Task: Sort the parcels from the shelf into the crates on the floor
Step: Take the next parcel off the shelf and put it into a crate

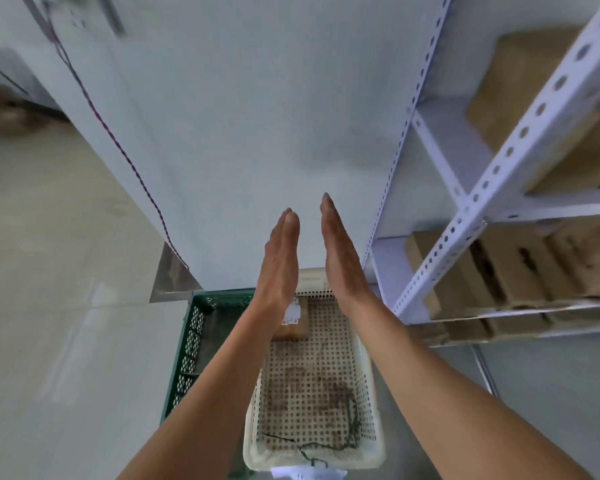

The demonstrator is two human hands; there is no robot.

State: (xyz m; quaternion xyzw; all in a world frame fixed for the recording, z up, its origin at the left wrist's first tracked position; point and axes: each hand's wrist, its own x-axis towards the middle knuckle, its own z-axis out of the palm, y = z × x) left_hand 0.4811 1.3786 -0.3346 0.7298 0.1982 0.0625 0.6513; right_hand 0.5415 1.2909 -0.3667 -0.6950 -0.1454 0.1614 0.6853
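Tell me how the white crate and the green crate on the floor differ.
The white crate has small round holes; the green crate has a wider lattice. The white crate holds a labelled brown parcel; the green crate shows none, though an arm partly hides it. Both are perforated and stand side by side.

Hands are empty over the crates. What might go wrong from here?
Reaching right, the right hand may knock the shelf's perforated upright before the cardboard parcels. The green crate sits right beside the white crate, so a drop could land in the wrong one.
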